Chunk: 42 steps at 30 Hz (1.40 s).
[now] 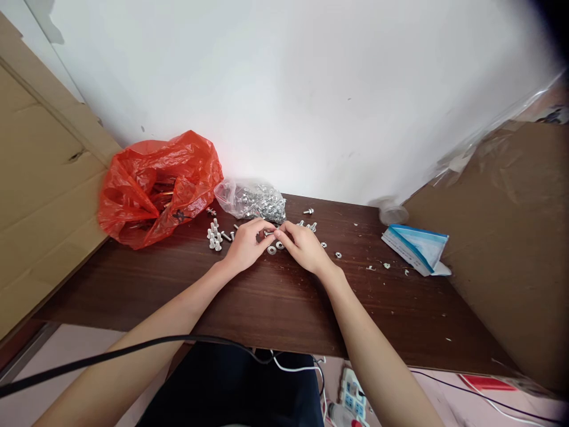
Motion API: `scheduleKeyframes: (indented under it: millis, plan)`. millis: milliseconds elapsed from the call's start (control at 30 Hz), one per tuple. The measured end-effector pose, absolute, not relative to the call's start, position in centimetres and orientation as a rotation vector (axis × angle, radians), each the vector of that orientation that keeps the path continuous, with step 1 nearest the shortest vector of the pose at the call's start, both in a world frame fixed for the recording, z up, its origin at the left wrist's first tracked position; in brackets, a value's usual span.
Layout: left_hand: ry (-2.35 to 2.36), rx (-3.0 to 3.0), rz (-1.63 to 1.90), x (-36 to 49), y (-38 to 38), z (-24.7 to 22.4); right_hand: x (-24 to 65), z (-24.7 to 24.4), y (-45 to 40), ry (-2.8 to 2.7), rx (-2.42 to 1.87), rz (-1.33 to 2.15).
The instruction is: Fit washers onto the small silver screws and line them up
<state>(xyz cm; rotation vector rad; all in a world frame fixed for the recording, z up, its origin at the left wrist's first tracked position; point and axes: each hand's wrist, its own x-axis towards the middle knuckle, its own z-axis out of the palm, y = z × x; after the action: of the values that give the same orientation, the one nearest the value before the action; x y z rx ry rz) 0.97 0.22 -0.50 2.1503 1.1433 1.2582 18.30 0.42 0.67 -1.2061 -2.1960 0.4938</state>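
Fingertips of the left hand (pixel 248 244) and right hand (pixel 307 247) pinched a small bolt (pixel 269 233) between them, near two flat washers (pixel 271 253) on the dark table (pixel 267 314), before a clear bag (pixel 262 203) of metal fasteners.

The bare left forearm (pixel 178 314) crosses the near edge of the table (pixel 267 320) and slants inward; the bare right forearm (pixel 373 326) crosses the same edge, slanting inward from the other side. The left hand (pixel 249 242) and right hand (pixel 307 246) meet at their fingertips, nearer the far edge than the near one. Each grip is a pinch of thumb and fingers, the left fingers arched around a small gap. Both backs face upward.
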Motion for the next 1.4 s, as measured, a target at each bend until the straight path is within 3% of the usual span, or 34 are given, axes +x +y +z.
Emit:
scheduleKeyframes:
  millis: [1400]
  plan:
    - [1.153,2.291,1.217,0.72,0.39,-0.91,18.29,0.80,0.11,-2.239,-1.218,0.541]
